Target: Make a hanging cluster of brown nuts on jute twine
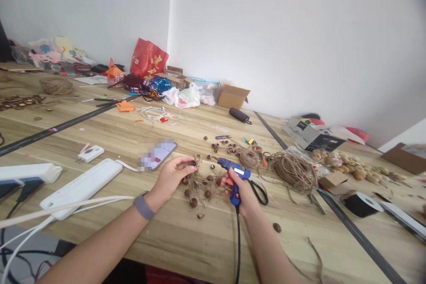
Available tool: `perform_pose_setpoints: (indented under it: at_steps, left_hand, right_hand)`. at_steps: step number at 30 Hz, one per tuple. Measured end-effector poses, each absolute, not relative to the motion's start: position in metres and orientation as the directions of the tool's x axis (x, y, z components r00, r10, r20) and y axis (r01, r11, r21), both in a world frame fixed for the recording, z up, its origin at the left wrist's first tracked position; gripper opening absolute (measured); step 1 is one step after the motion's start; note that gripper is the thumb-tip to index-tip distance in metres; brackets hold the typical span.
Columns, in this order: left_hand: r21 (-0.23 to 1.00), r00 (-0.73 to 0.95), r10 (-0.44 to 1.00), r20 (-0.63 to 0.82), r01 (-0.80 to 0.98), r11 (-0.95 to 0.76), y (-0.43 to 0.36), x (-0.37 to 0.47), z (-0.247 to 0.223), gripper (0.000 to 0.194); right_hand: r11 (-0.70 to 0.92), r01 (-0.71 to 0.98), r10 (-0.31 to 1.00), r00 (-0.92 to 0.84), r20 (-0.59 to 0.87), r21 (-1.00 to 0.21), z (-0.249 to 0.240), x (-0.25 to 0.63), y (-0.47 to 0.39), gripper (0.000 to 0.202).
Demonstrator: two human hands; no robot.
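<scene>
My right hand (245,197) is wrapped round the handle of a blue glue gun (237,191), a finger at its orange trigger. The gun's nozzle points left, toward my other hand but apart from it. Between thumb and fingertips, my left hand (170,176) pinches a small dark brown nut shell (192,163). Below and between the hands lies a tangle of twine (199,182) with several round brown nuts (193,203) among its strands; whether they are attached I cannot tell. A black cord (238,244) runs down from the gun's handle.
A phone (163,155) lies beyond my left hand, and a white power strip (83,188) sits to its left. Twine coils (294,172) and loose shells (229,146) lie at the right. Bags, including a red one (148,58), and boxes (233,95) line the wall.
</scene>
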State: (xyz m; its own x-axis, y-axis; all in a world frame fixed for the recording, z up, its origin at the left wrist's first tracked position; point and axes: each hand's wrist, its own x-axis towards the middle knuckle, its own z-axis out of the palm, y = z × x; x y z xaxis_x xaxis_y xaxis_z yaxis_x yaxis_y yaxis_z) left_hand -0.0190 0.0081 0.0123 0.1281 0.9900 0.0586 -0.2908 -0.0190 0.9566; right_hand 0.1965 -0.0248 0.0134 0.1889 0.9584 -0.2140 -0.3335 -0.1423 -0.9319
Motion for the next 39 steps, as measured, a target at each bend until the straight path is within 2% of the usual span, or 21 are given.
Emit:
perform_pose_setpoints:
  at_steps: [3,7,11,19,24,31,33,35,36,37,39]
  left_hand:
    - [0.949,0.125,0.991,0.042,-0.315,-0.001,0.008,-0.019,0.014,0.044]
    - [0.948,0.134,0.990,0.033,-0.317,0.011,0.008,-0.020,0.013,0.048]
    - [0.956,0.147,0.989,0.028,-0.293,0.016,0.008,-0.021,0.014,0.050]
    - [0.954,0.165,0.986,0.003,-0.296,0.046,0.008,-0.021,0.015,0.049]
    - [0.951,0.168,0.986,0.007,-0.307,0.046,0.010,-0.022,0.012,0.049]
    - [0.929,0.179,0.983,0.040,-0.368,0.029,0.010,-0.020,0.011,0.047]
    - [0.918,0.190,0.981,0.035,-0.395,0.044,0.010,-0.019,0.013,0.044]
    - [0.898,0.195,0.981,0.022,-0.434,0.066,0.011,-0.019,0.014,0.040]
    - [0.887,0.194,0.981,0.009,-0.454,0.082,0.011,-0.019,0.014,0.038]
    - [0.876,0.191,0.982,-0.005,-0.472,0.096,0.012,-0.019,0.015,0.037]
    - [0.867,0.186,0.982,-0.028,-0.484,0.117,0.012,-0.018,0.015,0.035]
  right_hand:
    - [-0.165,-0.530,0.972,0.055,-0.228,-0.832,0.028,0.208,-0.029,0.042]
    - [-0.172,-0.538,0.985,-0.078,-0.154,-0.825,0.044,0.230,-0.048,0.042]
    - [-0.133,-0.510,0.986,0.020,-0.167,-0.850,0.040,0.263,-0.075,0.032]
    - [-0.049,-0.537,0.876,0.381,-0.295,-0.842,0.010,0.331,-0.119,0.016]
    - [-0.058,-0.547,0.841,0.424,-0.336,-0.835,0.006,0.340,-0.130,0.020]
    - [-0.229,-0.510,0.776,0.418,-0.472,-0.829,0.007,0.344,-0.125,0.010]
    - [-0.335,-0.368,0.735,0.474,-0.485,-0.867,0.010,0.348,-0.123,0.011]
    - [-0.516,-0.032,0.679,0.593,-0.432,-0.856,0.018,0.350,-0.120,0.024]
    - [-0.637,0.190,0.646,0.660,-0.383,-0.747,0.024,0.350,-0.118,0.034]
    - [-0.714,0.395,0.644,0.695,-0.320,-0.578,0.032,0.348,-0.116,0.041]
    - [-0.678,0.691,0.728,0.679,-0.097,-0.249,0.048,0.335,-0.107,0.039]
